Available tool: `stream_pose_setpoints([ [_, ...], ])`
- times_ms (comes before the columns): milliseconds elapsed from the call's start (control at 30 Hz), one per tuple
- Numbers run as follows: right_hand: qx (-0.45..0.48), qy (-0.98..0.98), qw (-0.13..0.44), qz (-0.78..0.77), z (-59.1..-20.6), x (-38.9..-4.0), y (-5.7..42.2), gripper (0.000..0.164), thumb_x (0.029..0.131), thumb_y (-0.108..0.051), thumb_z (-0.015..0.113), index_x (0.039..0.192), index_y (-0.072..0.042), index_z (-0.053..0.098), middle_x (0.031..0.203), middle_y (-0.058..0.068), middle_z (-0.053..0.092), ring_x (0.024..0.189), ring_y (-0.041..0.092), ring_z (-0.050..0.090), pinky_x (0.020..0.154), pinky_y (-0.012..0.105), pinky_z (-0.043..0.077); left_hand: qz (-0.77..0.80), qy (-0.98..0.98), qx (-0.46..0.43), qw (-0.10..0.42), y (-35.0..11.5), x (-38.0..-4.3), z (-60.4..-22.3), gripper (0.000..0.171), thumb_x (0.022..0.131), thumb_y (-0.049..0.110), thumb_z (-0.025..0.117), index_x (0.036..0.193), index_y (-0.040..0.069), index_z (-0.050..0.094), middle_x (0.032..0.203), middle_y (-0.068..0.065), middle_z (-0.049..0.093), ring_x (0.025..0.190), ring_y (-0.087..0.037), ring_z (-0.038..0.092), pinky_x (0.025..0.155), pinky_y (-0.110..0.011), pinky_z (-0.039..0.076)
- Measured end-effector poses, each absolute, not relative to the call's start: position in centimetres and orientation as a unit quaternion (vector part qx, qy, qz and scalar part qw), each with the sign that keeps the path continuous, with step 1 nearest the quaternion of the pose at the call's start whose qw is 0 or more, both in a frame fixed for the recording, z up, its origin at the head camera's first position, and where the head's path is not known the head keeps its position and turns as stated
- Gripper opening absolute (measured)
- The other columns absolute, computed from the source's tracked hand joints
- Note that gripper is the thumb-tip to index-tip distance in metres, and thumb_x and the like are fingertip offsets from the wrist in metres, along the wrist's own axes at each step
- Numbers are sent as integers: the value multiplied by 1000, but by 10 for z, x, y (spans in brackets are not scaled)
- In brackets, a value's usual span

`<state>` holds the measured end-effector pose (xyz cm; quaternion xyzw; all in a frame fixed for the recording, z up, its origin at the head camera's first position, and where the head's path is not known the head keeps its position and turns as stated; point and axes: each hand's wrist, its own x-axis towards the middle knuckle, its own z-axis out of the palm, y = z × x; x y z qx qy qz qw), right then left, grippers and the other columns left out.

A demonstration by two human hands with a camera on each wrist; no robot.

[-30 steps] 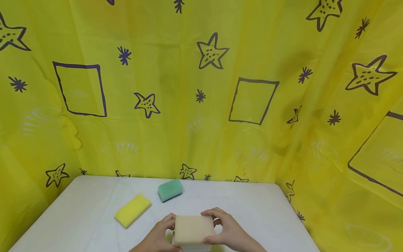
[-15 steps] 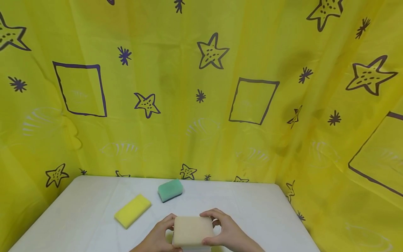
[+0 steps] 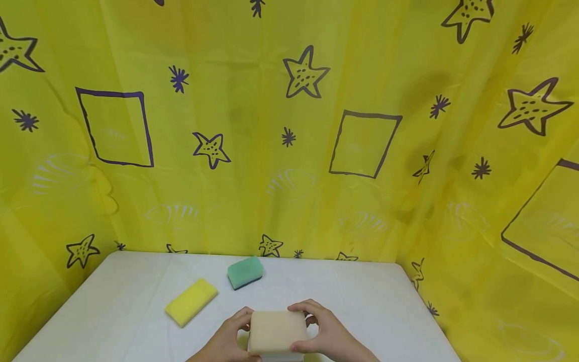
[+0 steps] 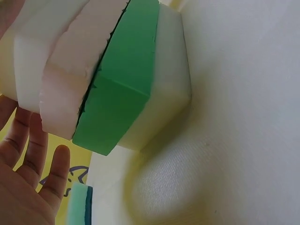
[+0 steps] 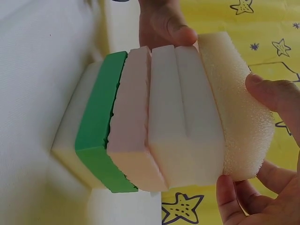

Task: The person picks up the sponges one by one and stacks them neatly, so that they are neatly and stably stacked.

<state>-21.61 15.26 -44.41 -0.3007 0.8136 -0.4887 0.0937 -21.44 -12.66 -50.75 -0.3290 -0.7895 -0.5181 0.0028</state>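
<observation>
A stack of sponges stands on the table, seen from the side in both wrist views. From the bottom come a white block (image 5: pixel 77 112), a green sponge (image 5: pixel 101 108), a pale pink one (image 5: pixel 131 103) and white sponge layers (image 5: pixel 180 112), topped by a porous beige sponge (image 3: pixel 278 332). My right hand (image 3: pixel 327 329) grips the beige sponge, thumb at its near edge, fingers at its far side. On the left, my left hand (image 3: pixel 228 339) holds the upper stack, its thumb at the white layers just under the beige sponge (image 5: pixel 213 93).
Farther back on the white table (image 3: pixel 362 286) lie a yellow sponge (image 3: pixel 191 302) and a green sponge with a dark underside (image 3: pixel 245 273). A yellow curtain (image 3: pixel 244 201) with starfish drawings hangs behind the table and along its sides.
The beige sponge and my right hand have shifted very slightly left. Both hands keep their hold, and the sponges at the back lie where they were.
</observation>
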Motion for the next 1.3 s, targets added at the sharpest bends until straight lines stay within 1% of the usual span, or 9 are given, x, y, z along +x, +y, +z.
stream_pose_setpoints([
  [133,-302,814,89,-489,-444,-217,153,56,79,-30,83,127,-10,62,123,4,59,100,5,53,85,25,49,-509,-785,-351,35,-128,-215,-509,57,73,21,88,123,13,63,113,5,58,100,-1,53,82,-26,49],
  [233,-299,814,89,-491,-445,-218,153,55,80,-30,83,127,-12,62,123,4,59,101,4,52,85,24,49,-497,-786,-364,57,-130,-216,-507,60,72,26,89,124,12,62,112,5,57,99,-1,53,82,-26,50],
  [433,-296,814,84,-492,-447,-218,153,54,79,-32,83,127,-17,62,123,4,59,102,4,52,86,24,48,-511,-779,-361,43,-140,-217,-498,68,74,37,85,133,18,59,117,7,59,99,-7,56,86,-29,50],
  [600,-302,810,77,-497,-448,-218,153,55,80,-30,83,128,-15,61,123,6,59,101,4,52,85,24,48,-521,-780,-337,76,-149,-219,-492,51,84,20,78,132,14,60,113,4,62,99,-12,61,87,-29,52],
  [733,-306,806,72,-502,-450,-215,154,56,79,-23,84,129,-14,61,124,9,59,99,4,52,84,25,49,-526,-790,-300,95,-156,-222,-491,35,92,10,67,127,11,63,108,4,63,96,-6,62,87,-27,53],
  [867,-326,799,55,-501,-451,-213,155,57,79,-19,84,130,-11,60,125,13,59,101,3,51,83,24,49,-533,-805,-246,87,-162,-225,-491,30,95,16,64,125,10,65,101,0,63,93,-3,59,86,-24,52],
  [1033,-331,799,47,-499,-452,-213,154,57,79,-20,84,129,-9,59,125,13,58,102,2,50,83,23,48,-539,-823,-161,82,-166,-233,-490,31,94,22,67,122,9,66,97,1,62,90,-2,57,84,-22,52],
  [1200,-331,799,51,-500,-452,-213,154,59,78,-20,84,130,-9,59,126,13,57,103,2,50,84,23,48,-531,-836,-86,109,-169,-246,-492,31,90,16,72,120,10,68,98,-1,64,88,-2,58,83,-20,52],
  [1300,-328,796,58,-505,-451,-212,154,59,78,-19,85,131,-11,59,127,14,56,104,3,50,85,23,48,-527,-836,-67,136,-169,-256,-491,33,88,15,73,120,8,68,100,-3,64,88,-5,59,83,-23,53],
])
